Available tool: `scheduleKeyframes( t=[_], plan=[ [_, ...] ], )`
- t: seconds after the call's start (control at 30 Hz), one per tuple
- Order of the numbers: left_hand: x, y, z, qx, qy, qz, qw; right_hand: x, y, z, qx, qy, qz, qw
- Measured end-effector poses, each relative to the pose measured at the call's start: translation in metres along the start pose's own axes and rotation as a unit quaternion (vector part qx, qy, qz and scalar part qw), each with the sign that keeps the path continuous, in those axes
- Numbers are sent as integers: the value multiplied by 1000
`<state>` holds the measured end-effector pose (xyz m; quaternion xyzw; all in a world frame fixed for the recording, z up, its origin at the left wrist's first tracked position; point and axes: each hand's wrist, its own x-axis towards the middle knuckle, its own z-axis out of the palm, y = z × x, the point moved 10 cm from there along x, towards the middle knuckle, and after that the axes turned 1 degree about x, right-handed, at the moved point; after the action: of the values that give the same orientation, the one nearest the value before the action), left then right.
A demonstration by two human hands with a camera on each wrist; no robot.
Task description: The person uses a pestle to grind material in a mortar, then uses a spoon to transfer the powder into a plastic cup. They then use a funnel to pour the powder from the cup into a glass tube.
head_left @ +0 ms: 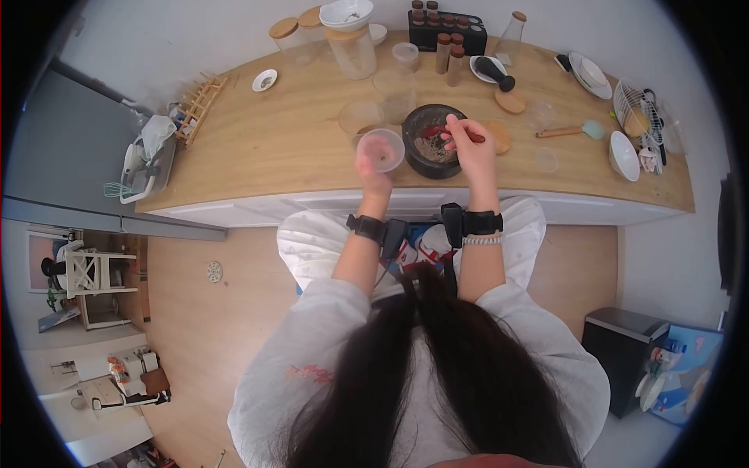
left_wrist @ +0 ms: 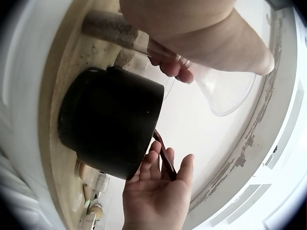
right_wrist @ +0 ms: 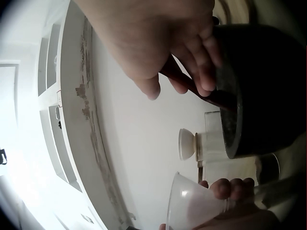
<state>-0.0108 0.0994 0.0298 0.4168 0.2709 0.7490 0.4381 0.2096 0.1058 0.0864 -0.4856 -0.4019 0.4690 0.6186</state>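
My left hand (head_left: 374, 181) holds a translucent funnel (head_left: 381, 150) upright, just left of a black mortar (head_left: 416, 158). In the left wrist view the funnel (left_wrist: 225, 91) sits at the end of a clear tube (left_wrist: 108, 28) with brown powder inside, and my fingers (left_wrist: 170, 68) curl round where they meet. My right hand (head_left: 476, 156) pinches a dark red spoon (right_wrist: 180, 76), whose lower end is inside the mortar (right_wrist: 276, 91). Greyish-brown ground material (head_left: 437, 149) lies in the mortar.
Behind stand glass jars (head_left: 355, 54), a black rack (head_left: 446, 33) of small bottles and a black pestle (head_left: 496, 74) on a dish. To the right lie wooden lids (head_left: 510, 101), a spatula (head_left: 573, 130) and a white bowl (head_left: 623, 156). A small dish (head_left: 264, 80) sits back left.
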Motion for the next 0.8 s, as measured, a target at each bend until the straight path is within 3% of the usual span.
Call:
scheduleKeyframes(
  t=[0.23, 0.43, 0.63, 0.8],
  plan=[
    [-3, -4, -5, -15, 7, -24, 1000, -15, -2, 1, -108, -51, 67, 991],
    [1, -6, -9, 25, 33, -6, 999, -10, -6, -8, -38, -45, 40, 997],
    [2, -5, -7, 24, 22, 1, 999, -22, -8, 8, 79, -84, 88, 989],
    [1, -3, -6, 23, 36, 1, 999, -22, -7, 11, 76, -91, 70, 990]
  ],
)
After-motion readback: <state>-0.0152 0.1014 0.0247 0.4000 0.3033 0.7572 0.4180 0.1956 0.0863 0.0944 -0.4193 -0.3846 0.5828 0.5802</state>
